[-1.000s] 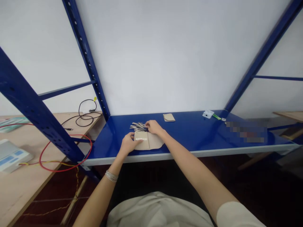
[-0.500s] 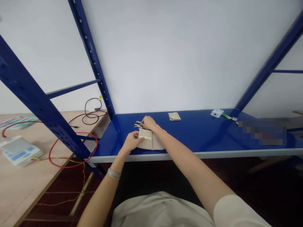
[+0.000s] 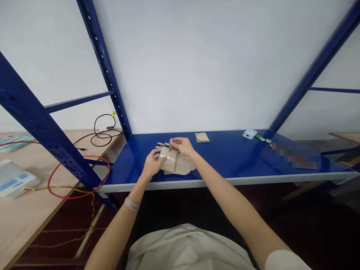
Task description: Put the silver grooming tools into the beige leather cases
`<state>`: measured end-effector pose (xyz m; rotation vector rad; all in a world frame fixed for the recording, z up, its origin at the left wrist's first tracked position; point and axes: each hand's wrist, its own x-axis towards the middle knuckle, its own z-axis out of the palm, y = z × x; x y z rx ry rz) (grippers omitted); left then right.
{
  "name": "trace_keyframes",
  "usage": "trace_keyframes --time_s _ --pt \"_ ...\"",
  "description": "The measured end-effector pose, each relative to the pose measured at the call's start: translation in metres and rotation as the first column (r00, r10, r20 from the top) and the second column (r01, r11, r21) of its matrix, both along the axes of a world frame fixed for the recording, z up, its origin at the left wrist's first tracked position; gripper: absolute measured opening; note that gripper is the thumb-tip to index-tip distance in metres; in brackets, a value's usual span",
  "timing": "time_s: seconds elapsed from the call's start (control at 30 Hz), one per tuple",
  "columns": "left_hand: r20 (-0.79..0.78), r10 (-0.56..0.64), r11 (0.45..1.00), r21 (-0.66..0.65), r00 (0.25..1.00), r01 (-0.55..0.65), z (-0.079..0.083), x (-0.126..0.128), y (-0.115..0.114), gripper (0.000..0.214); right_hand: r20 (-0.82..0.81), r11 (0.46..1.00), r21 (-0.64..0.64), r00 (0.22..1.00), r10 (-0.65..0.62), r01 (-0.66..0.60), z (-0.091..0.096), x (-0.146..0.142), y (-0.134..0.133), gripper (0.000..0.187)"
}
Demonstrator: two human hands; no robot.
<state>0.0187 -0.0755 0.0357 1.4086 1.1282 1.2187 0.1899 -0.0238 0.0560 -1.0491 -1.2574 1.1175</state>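
Note:
My left hand (image 3: 151, 164) grips a small tan paper pouch (image 3: 168, 161) and holds it tilted up off the blue shelf (image 3: 230, 157). My right hand (image 3: 182, 145) pinches a thin silver metal piece (image 3: 170, 144) right at the pouch's top edge. A small pile of like metal pieces (image 3: 162, 144) lies just behind the pouch. More tan pouches (image 3: 184, 166) lie flat under my hands.
Another tan pouch (image 3: 201, 137) lies further back on the shelf. A small white device (image 3: 249, 134) with a green cable sits at the back right. Blue rack uprights (image 3: 107, 71) frame the shelf. On the wooden table at left are a scale (image 3: 12, 180) and red and black cables (image 3: 75, 176).
My left hand has lifted the pouch from flat on the shelf to tilted upright. My right hand has picked a metal piece from the pile and brought it to the pouch's top.

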Motion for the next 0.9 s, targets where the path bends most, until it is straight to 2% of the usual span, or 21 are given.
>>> trace_keyframes --time_s 0.1,0.2,0.3,0.4,0.6,0.7,0.8,0.9 --pt "-0.020 0.074 0.995 0.071 0.997 -0.073 -0.001 -0.001 0.002 0.055 0.053 0.998 0.055 0.999 -0.003 0.000 -0.002 -0.001 -0.015 0.013" --pt "-0.041 0.139 0.982 0.138 0.989 -0.132 -0.003 -0.004 0.005 0.053 0.105 0.996 0.078 0.993 -0.060 0.052 -0.005 -0.003 -0.022 0.014" --pt "-0.067 0.113 0.983 0.156 0.991 -0.101 -0.005 -0.006 0.007 0.055 0.074 0.994 0.000 0.992 -0.105 0.106 -0.006 -0.005 -0.027 0.012" --pt "-0.097 0.103 0.984 0.158 0.990 -0.087 -0.005 -0.006 0.006 0.059 0.005 0.990 -0.087 0.994 -0.109 0.109 -0.006 -0.007 -0.030 0.010" --pt "-0.250 0.200 0.946 0.300 0.947 -0.121 -0.003 -0.002 0.004 0.049 -0.058 0.994 -0.104 0.997 -0.044 0.038 -0.010 -0.010 -0.034 0.011" --pt "-0.296 0.249 0.930 0.339 0.922 -0.142 -0.003 -0.001 0.003 0.044 -0.012 0.995 -0.095 1.000 -0.026 0.025 -0.009 -0.011 -0.035 0.016" --pt "-0.281 0.254 0.937 0.307 0.925 -0.164 -0.003 -0.001 0.003 0.042 0.098 0.999 -0.041 0.995 -0.027 0.031 -0.005 -0.011 -0.036 0.025" --pt "-0.286 0.268 0.931 0.323 0.920 -0.170 -0.003 -0.001 0.002 0.038 0.118 0.994 -0.102 0.993 -0.023 0.035 0.000 -0.014 -0.036 0.026"
